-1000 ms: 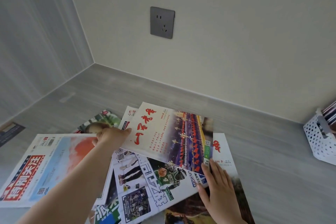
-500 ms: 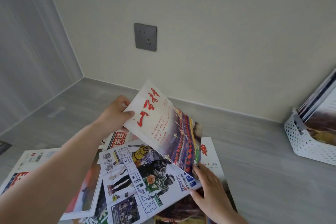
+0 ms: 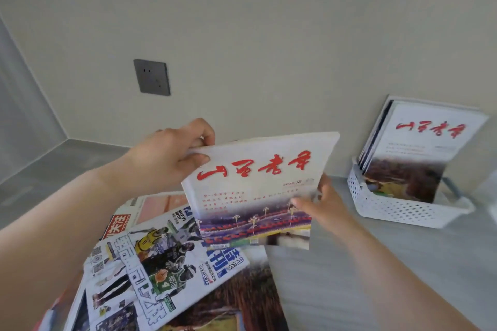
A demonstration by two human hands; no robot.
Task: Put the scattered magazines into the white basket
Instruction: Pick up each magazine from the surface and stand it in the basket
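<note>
Lying nearest me, the pile hasn't budged: basketball mag (image 3: 150, 277) on top, a brown-cover one (image 3: 242, 301) & a red-lettered one (image 3: 121, 223) poking out under it, all flat on the grey counter (image 3: 376, 277). Just above that is the red-title mag (image 3: 258, 185). 1 s ago it was barely off the pile; now it's fully clear, tilted up, cover facing me. My left hand (image 3: 166, 158) pinches its top-left corner, thumb in front, fingers behind. My right hand (image 3: 322, 204), flat at the lower edge before, now pinches the right edge. So pick-up's done, I reckon; the carry comes next. Further right, the white basket (image 3: 390, 209) sits by the wall, well apart from my mag, w/ stored mags (image 3: 419, 142) already standing in it. Wall socket (image 3: 152, 77) is behind. At least 3 mags left after this one.
</note>
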